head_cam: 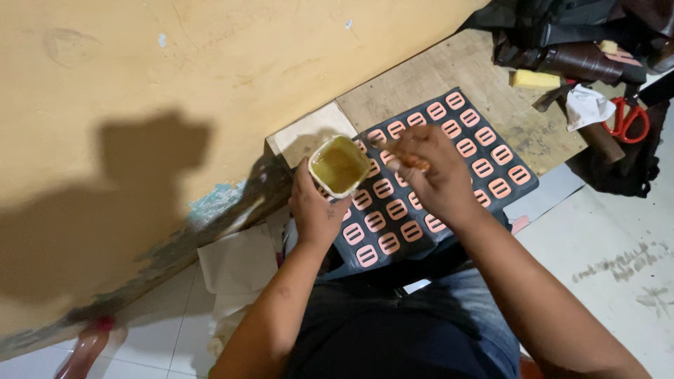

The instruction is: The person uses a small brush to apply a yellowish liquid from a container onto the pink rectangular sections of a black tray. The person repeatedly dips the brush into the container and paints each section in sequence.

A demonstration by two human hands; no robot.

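My left hand grips a small white square cup holding yellowish glue, tilted toward me. My right hand pinches a small brush or stick with an orange-brown handle just right of the cup. Both hands hover over a dark sheet covered with several rows of pink rectangular buckle-shaped pieces. The sheet rests on a wooden board and partly over my lap. The tip of the tool is hidden by my fingers.
A yellow wall runs along the left. At the top right lie red-handled scissors, a crumpled white cloth, a yellow sponge and dark leather goods. White paper lies on the tiled floor.
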